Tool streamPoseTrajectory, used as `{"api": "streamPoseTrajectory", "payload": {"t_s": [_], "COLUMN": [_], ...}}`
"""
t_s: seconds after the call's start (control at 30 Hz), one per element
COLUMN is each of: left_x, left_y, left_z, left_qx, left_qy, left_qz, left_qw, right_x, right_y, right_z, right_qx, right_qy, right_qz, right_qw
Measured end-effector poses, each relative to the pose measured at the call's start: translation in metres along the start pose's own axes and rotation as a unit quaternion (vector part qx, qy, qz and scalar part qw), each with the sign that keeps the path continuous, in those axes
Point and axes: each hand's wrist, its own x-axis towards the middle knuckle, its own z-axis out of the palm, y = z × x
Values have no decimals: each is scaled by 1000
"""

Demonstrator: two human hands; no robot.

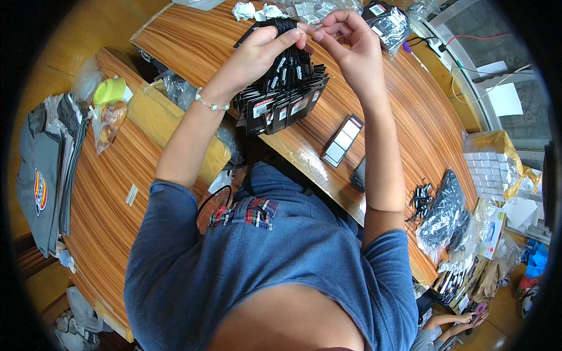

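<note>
A thick bundle of black hang tags (pixel 281 99) with white label patches hangs over the wooden table, gathered at the top by its black cords (pixel 283 24). My left hand (pixel 257 55), with a beaded bracelet at the wrist, is closed around those cords. Just right of it, my right hand (pixel 354 50) pinches a thin light strand between thumb and forefinger. This strand runs toward the fingertips of my left hand; whether it is a string or a rubber band I cannot make out.
A black card with white panels (pixel 343 140) lies near the table edge. Loose black cords (pixel 420 200) and a plastic bag of black items (pixel 442 213) are at right. Folded grey garments (pixel 44 169) and a yellow-green roll (pixel 110 92) sit left. Another person's hands (pixel 473 317) show lower right.
</note>
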Motion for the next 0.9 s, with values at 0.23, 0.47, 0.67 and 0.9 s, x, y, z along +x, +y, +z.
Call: {"api": "streamPoseTrajectory", "payload": {"t_s": [0.23,0.47,0.67,0.9], "left_x": [4,8,9,11], "left_y": [-2,-9,-12,-13], "left_z": [2,-5,-13,-12], "left_qx": [19,-119,-112,-173], "left_qy": [20,-79,-99,-99], "left_qz": [30,39,32,-20], "left_qw": [999,989,988,980], "right_x": [-4,-13,-19,-13], "right_y": [-12,12,-1,17], "right_z": [1,-2,-8,-5], "right_qx": [-107,-58,-199,559], "right_qy": [1,-21,-79,-122], "right_qz": [-17,27,-14,174], "right_qw": [994,998,977,802]}}
